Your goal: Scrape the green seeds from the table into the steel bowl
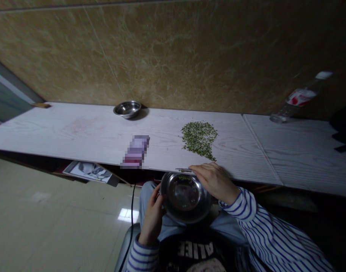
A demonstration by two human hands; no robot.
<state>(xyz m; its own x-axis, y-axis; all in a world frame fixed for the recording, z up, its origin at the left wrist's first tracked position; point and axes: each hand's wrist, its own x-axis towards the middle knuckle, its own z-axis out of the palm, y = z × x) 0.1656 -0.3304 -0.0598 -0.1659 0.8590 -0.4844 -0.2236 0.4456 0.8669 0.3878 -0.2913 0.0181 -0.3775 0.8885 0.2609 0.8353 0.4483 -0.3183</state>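
Observation:
A shiny metal bowl (pixel 186 217) is tilted over my lap, just below the table's front edge. My left hand (pixel 153 213) is closed on its left rim. My right hand (pixel 214 180) is at the table edge above the bowl's right side, its fingers closed on what looks like a metal spoon (pixel 185 170), mostly covered by the fingers. A few yellow-green bits (pixel 185 178) lie inside the bowl near its far wall. Beyond my right hand, small green bits (pixel 199 136) are spread over the white table (pixel 164 145), trailing toward the fingers; they are too small to name.
A smaller metal bowl (pixel 128 109) stands by the wall. A blurred purple rectangular item (pixel 135 151) lies near the front edge. At right, a clear bottle (pixel 297 99) with a red-and-white label stands near a dark object (pixel 344 128). A black cable (pixel 132 206) hangs at my left.

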